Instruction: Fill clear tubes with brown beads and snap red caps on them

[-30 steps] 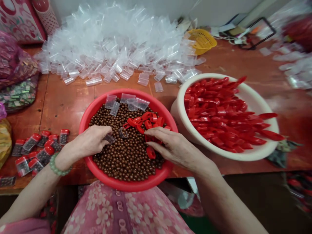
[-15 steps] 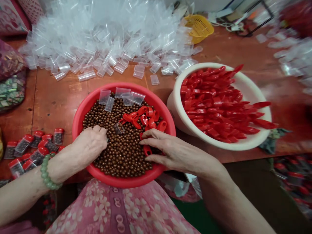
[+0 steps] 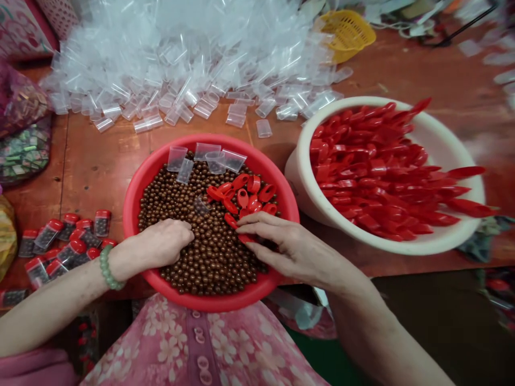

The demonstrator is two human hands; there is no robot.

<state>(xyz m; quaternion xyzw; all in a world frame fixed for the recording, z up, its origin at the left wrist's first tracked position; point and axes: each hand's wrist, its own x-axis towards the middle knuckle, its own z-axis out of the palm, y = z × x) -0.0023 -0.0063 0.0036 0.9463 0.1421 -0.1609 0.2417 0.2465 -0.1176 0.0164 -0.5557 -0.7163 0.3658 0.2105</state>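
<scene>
My left hand (image 3: 171, 242) is closed at the surface of the brown beads (image 3: 209, 257) in a red basin (image 3: 132, 214); its curled fingers hide whatever they hold. At the basin's right side, my right hand (image 3: 284, 242) has its thumb and fingers about a red cap (image 3: 245, 237). Several more red caps (image 3: 242, 198) lie on the beads just beyond those fingers. A clear plastic tube (image 3: 200, 205) is partly sunk in the beads between the hands. Further clear tubes (image 3: 185, 170) rest along the basin's far side.
A white basin (image 3: 306, 177) heaped with red caps (image 3: 374, 171) stands at the right. Behind lies a large pile of clear tubes (image 3: 181, 69) and a yellow basket (image 3: 348, 35). Filled containers with red lids (image 3: 76, 246) lie at left, near bagged pieces (image 3: 26, 150).
My left hand has moved right, towards the middle of the beads. My right hand's thumb has come closer to its fingers around a red cap. The view has shifted slightly.
</scene>
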